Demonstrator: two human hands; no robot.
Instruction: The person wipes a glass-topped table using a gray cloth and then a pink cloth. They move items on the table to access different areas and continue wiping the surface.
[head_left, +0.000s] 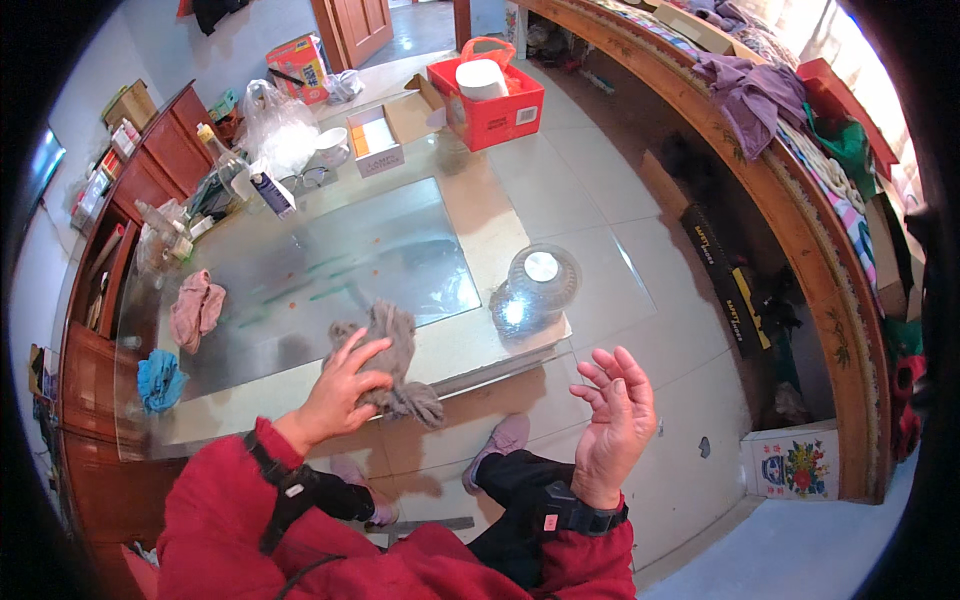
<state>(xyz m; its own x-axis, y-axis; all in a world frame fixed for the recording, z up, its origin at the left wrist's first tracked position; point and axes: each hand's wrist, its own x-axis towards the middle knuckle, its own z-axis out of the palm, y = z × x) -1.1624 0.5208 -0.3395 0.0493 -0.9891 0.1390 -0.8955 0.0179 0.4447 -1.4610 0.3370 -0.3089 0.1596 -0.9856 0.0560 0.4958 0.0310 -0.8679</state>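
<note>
My left hand (346, 390) lies over a crumpled grey cloth (394, 337), its fingers bent around the near side. The cloth rests on the glass tabletop (450, 352), and one end hangs past the front edge. Palm up and fingers apart, my right hand (616, 420) is in the air right of the table, holding nothing. A ribbed glass bowl (562, 281) sits at the table's right corner. To the left lie a pink cloth (196, 311) and a crumpled blue cloth (160, 381). Green streaks (315, 277) show in the dark middle panel.
Along the table's far side are an open carton (375, 142), a white cup (332, 146), eyeglasses (307, 178), a glass bottle (225, 161) and a plastic bag (277, 127). Beyond stands a red box (495, 112). A wooden bed frame (795, 247) curves along the right, with shoe boxes (724, 281) beneath.
</note>
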